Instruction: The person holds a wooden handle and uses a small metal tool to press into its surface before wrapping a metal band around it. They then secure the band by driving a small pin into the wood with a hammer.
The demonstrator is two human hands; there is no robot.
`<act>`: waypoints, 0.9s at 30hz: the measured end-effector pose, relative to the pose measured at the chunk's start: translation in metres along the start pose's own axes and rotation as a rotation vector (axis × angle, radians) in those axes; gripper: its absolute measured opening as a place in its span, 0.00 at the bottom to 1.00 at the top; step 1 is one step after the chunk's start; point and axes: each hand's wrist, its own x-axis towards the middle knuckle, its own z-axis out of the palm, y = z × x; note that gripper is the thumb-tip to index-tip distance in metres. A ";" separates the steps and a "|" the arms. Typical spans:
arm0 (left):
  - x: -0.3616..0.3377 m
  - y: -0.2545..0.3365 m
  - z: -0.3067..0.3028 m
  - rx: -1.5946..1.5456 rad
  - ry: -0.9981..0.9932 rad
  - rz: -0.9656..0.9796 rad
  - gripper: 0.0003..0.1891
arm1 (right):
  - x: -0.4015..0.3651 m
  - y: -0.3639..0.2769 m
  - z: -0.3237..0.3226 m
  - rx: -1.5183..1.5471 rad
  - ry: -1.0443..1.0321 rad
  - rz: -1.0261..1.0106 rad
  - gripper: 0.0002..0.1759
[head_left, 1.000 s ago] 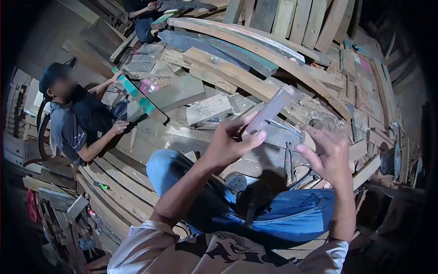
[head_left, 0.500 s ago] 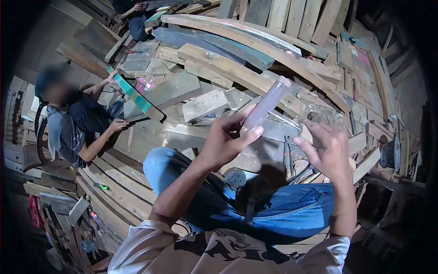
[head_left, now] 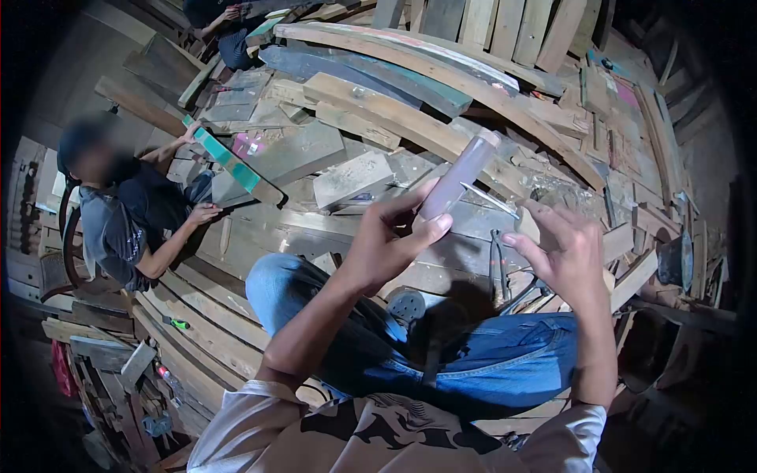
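Note:
A pale purple, translucent cylinder (head_left: 459, 176) with a lighter end slants up and away from my left hand (head_left: 402, 236), whose fingers and thumb are wrapped round its lower part. My right hand (head_left: 561, 248) is to its right, with thumb and fingers curled round the pale, rounded end of a thin metal tool (head_left: 490, 200). The tool's slim shaft points left, and its tip appears at the cylinder's side. Whether the tip touches it I cannot tell. Below my right hand, dark-handled pliers (head_left: 497, 264) lie among other tools.
On the left a seated person (head_left: 118, 205) holds a green-faced board (head_left: 229, 162). Another person (head_left: 225, 31) is partly visible at the top. Long curved timbers (head_left: 441, 67) cross the far side. Wood blocks (head_left: 353, 180) and a round perforated disc (head_left: 405, 306) lie nearer.
The view has shifted very slightly. My hands and what they hold keep nearly the same position.

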 end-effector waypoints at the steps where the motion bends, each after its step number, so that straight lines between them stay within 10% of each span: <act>1: 0.000 0.002 0.001 0.022 0.005 -0.003 0.34 | 0.000 0.000 0.000 -0.024 0.006 -0.017 0.25; 27: 0.000 0.001 0.004 0.034 -0.013 -0.035 0.35 | -0.004 -0.007 0.007 -0.264 -0.249 0.101 0.27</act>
